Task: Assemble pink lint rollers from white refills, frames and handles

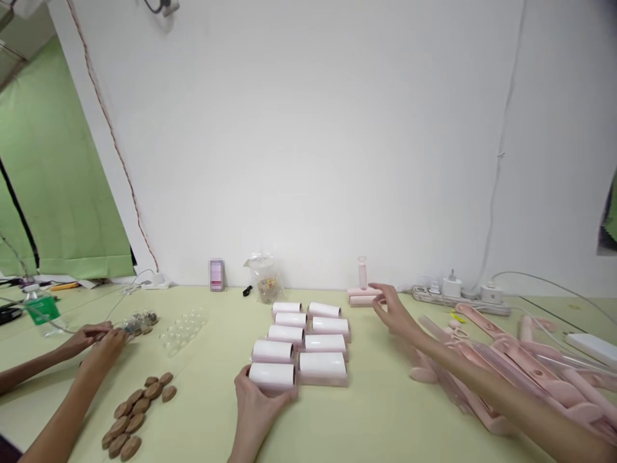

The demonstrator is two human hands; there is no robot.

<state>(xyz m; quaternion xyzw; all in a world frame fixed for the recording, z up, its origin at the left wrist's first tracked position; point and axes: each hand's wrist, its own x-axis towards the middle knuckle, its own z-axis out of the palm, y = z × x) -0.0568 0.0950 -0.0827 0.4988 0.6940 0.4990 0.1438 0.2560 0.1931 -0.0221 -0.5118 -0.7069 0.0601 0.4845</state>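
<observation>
Two columns of white rolls with dark hollow ends [322,343] lie on the table in front of me. My left hand [258,408] is wrapped round the nearest white roll [272,374] of the left column, its thumb at the right end and fingers at the left. My right hand [393,312] reaches to the back, fingers apart. Its fingertips are beside a small stack of pink pieces [364,300]; whether they touch it I cannot tell. A small pink bottle-like piece with a loop [362,273] stands upright on that stack.
Pink plastic parts and clear covers [520,366] are heaped at right, under my right forearm. A power strip [463,301] with chargers lies behind them. At left, another person's hands [103,337] handle small glassy pieces near brown wooden pieces [135,411]. A clear bag [266,281] stands at the wall.
</observation>
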